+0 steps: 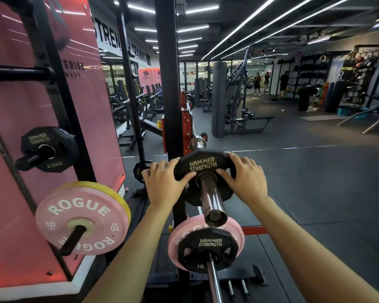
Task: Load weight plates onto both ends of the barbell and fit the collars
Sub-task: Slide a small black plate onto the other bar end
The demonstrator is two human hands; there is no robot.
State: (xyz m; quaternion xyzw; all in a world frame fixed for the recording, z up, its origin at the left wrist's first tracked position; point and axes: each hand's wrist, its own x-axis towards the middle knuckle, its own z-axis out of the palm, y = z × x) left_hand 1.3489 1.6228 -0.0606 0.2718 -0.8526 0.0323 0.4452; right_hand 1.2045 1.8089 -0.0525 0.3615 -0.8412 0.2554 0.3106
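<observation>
A: Both hands are on it. The left hand [162,182] and the right hand [244,178] grasp opposite edges of a black Hammer Strength plate [204,169], fingers [239,157] wrapped over its rim, thumbs across its face.

B: And the plate sits on the barbell sleeve [210,195], well up from the end cap, which points toward the camera. "HAMMER STRENGTH" reads in pale lettering above the hole.

A: Lots of print around. On the left storage peg, a small black plate [49,149] says "HAMMER STRENGTH" and "2.5KG".

B: Below it a pink Rogue bumper plate [81,221], "ROGUE" and "10 KG" in white, with a yellow plate [118,197] just behind.

A: Under the sleeve, another black Hammer Strength plate [208,250] rests against a pink bumper [234,228] on a lower peg; a "10" shows at its bottom edge.

B: On the pink wall panel [90,88], partial letters, "ERISE". Overhead sign [123,47]: "STREN", then "TRAINING", broken by the black rack upright [169,84].
</observation>
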